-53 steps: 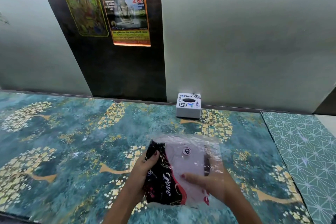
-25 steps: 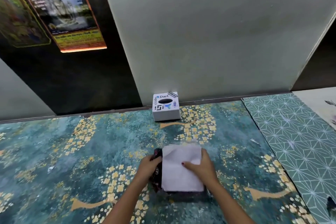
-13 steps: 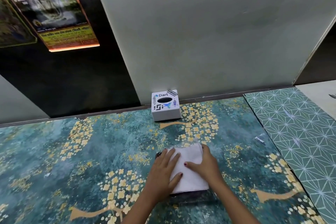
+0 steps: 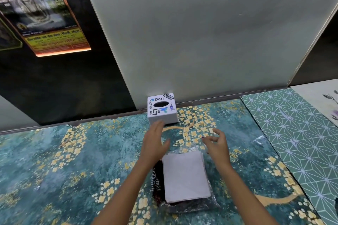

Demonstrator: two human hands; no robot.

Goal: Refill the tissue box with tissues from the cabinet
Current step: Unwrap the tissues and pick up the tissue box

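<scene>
A small white cube tissue box (image 4: pixel 162 115) with stickers and a dark oval slot on top stands against the wall at the back of the teal floral counter (image 4: pixel 73 160). A stack of white tissues (image 4: pixel 184 175) lies flat on its black and clear plastic wrapper (image 4: pixel 192 204) near the front. My left hand (image 4: pixel 155 144) is stretched out above the counter, fingertips just short of the box's front face, holding nothing. My right hand (image 4: pixel 216 144) hovers to the right of it with fingers spread and curled, also holding nothing.
A teal mat with white geometric lines (image 4: pixel 300 142) covers the counter to the right. A small scrap of clear plastic (image 4: pixel 258 140) lies near its edge. A poster (image 4: pixel 42 14) hangs on the dark panel at the upper left; a pale glossy panel rises behind the box.
Both hands have let go of the tissue stack and moved forward toward the tissue box. The tissues stay on the wrapper. The view has tilted closer to the counter.
</scene>
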